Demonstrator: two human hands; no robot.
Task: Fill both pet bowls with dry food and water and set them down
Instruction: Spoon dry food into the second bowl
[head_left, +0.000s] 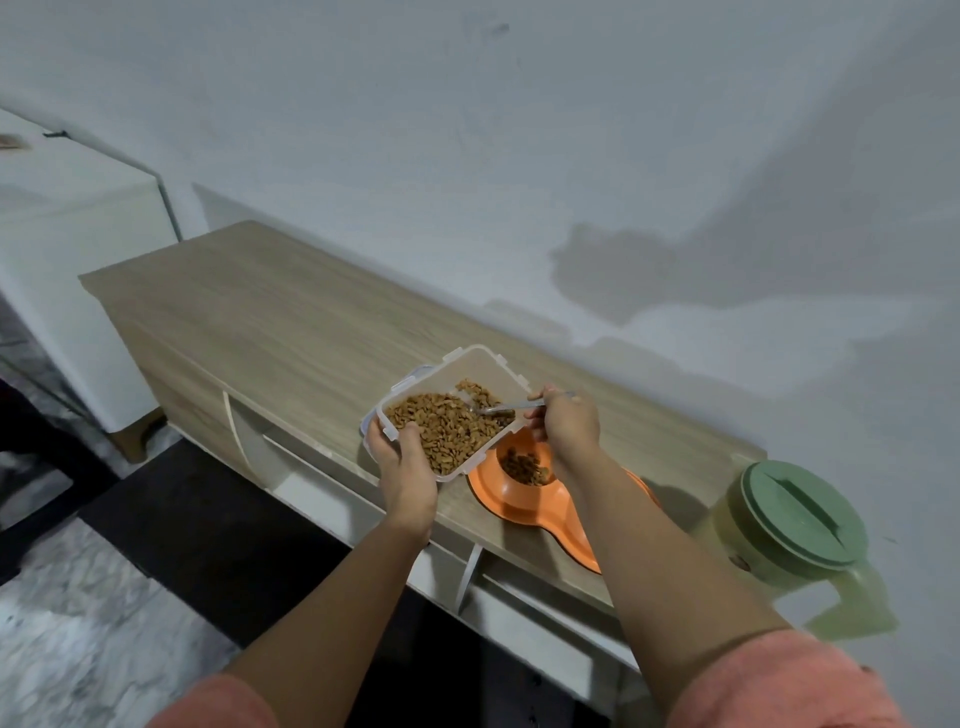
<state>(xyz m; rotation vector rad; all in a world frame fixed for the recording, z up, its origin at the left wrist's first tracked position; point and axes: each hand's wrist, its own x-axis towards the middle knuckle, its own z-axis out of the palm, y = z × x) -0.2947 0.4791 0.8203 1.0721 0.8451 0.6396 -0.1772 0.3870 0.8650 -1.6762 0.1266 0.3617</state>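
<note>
My left hand (408, 467) grips the near corner of a clear plastic container (457, 364), tilted and partly full of brown dry food (452, 423). My right hand (566, 423) pinches a metal spoon (501, 409) whose bowl is in the food. Just below the container, an orange double pet bowl (498, 493) sits on the wooden cabinet top (270, 301). Its visible cup holds some dry food (527, 465); my right forearm hides the other end of the bowl.
A pitcher with a green lid (802, 514) stands at the cabinet's right end by the wall. A white appliance (67, 234) is left of the cabinet. Open white shelves (322, 483) run under the top, above a dark floor.
</note>
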